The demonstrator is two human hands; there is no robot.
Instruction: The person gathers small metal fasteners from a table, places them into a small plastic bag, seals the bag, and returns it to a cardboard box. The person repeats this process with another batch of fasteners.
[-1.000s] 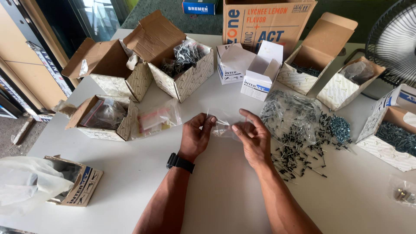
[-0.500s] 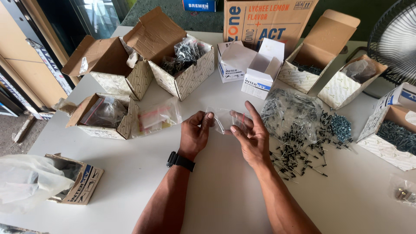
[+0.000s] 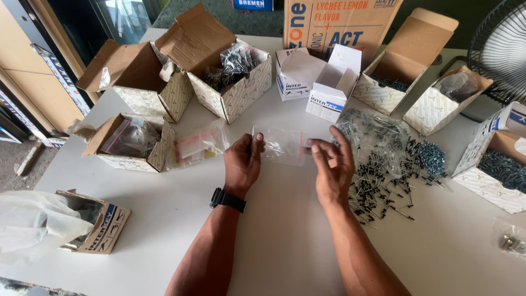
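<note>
I hold a small clear plastic zip bag (image 3: pixel 283 146) stretched between both hands above the white table (image 3: pixel 164 219). My left hand (image 3: pixel 243 162), with a black watch on its wrist, pinches the bag's left edge. My right hand (image 3: pixel 331 164) pinches its right edge with thumb and forefinger, the other fingers spread. The bag looks empty and has a red strip along one side. Just right of my right hand lies a pile of dark screws (image 3: pixel 383 175), partly on a clear plastic sheet.
Several open cardboard boxes ring the table: one with bagged parts (image 3: pixel 233 77), two small white boxes (image 3: pixel 323 93), a box of screws at the right edge (image 3: pixel 501 170). A stack of clear bags (image 3: pixel 197 145) lies at left. A fan (image 3: pixel 504 49) stands at the back right.
My hands have moved apart and spread the bag flat between them; before, they were close together around it.
</note>
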